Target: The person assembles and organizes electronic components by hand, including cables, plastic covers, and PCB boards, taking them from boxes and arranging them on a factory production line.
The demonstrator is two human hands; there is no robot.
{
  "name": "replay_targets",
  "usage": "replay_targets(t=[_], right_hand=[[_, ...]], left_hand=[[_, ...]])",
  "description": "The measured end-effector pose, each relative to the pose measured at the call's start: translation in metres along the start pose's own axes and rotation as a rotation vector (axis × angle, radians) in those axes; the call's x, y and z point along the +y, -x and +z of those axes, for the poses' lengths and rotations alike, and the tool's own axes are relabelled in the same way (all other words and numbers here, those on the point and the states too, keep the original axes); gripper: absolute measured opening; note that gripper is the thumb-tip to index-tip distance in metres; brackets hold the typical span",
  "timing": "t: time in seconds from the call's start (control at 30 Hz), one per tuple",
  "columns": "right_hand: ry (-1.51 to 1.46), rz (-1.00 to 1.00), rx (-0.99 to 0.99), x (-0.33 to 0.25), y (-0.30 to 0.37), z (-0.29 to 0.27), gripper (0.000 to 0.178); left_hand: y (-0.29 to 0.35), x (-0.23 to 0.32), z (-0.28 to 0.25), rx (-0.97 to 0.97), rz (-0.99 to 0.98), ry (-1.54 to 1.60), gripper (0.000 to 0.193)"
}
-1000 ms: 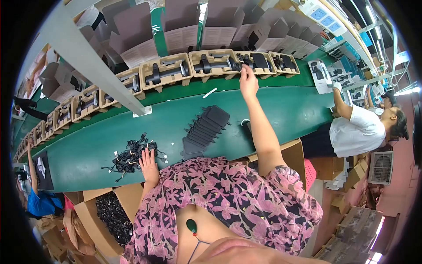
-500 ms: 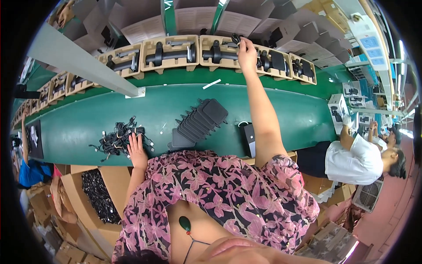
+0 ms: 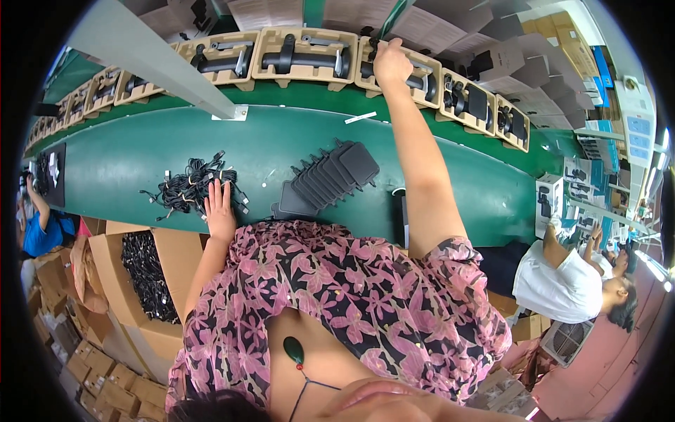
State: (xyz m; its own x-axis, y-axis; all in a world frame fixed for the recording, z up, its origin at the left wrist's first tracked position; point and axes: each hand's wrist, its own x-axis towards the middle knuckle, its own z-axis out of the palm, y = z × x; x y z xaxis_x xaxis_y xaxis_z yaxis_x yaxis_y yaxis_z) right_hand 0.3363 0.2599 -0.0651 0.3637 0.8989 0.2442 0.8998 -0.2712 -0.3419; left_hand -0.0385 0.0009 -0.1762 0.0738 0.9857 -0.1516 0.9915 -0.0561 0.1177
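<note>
My right hand (image 3: 392, 63) reaches far across to a brown moulded tray (image 3: 363, 79). Its fingers are closed by the tray's left end, on what looks like a small black cable (image 3: 373, 46); the fingers partly hide it. In the tray lies a black tubular part (image 3: 416, 81). My left hand (image 3: 220, 211) lies flat with stretched fingers at the right edge of a tangled pile of black cables (image 3: 184, 186) on the green table (image 3: 105, 169). Between my arms leans a row of flat black plates (image 3: 327, 179), stacked on edge.
More loaded trays (image 3: 304, 79) line the far side, with opened grey boxes (image 3: 436, 32) behind. A grey post (image 3: 169, 67) stands at left. A black box (image 3: 401, 214) sits by my right arm, a carton of cables (image 3: 148, 278) below left. A person in white (image 3: 559, 278) works at right.
My view has tilted, and the trays sit further right. My right hand has gone from the right part of the tray to its left end. My left hand stays by the cables.
</note>
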Motion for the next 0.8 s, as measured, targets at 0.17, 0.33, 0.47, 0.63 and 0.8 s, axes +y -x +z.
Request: replay_targets(t=[0.17,0.33,0.47,0.63,0.8], right_hand=[[0.213,-0.109,0.059,-0.002,0.008,0.043,0.029],[0.260,-0.191,0.249,0.003,0.011,0.042,0.029],[0.061,0.119,0.040,0.013,0.005,0.048,0.026],[0.277,-0.008,-0.054,0.008,-0.004,0.040,0.022],[0.665,-0.233,0.024,0.015,-0.029,0.042,0.024]], left_hand=[[0.000,0.000,0.003,0.051,0.024,-0.003,0.069],[0.003,0.000,0.002,0.062,-0.003,-0.003,0.065],[0.004,0.002,-0.003,0.049,-0.005,-0.018,0.064],[0.005,0.004,-0.003,0.073,0.010,0.009,0.065],[0.005,0.007,-0.004,0.068,0.012,0.004,0.066]])
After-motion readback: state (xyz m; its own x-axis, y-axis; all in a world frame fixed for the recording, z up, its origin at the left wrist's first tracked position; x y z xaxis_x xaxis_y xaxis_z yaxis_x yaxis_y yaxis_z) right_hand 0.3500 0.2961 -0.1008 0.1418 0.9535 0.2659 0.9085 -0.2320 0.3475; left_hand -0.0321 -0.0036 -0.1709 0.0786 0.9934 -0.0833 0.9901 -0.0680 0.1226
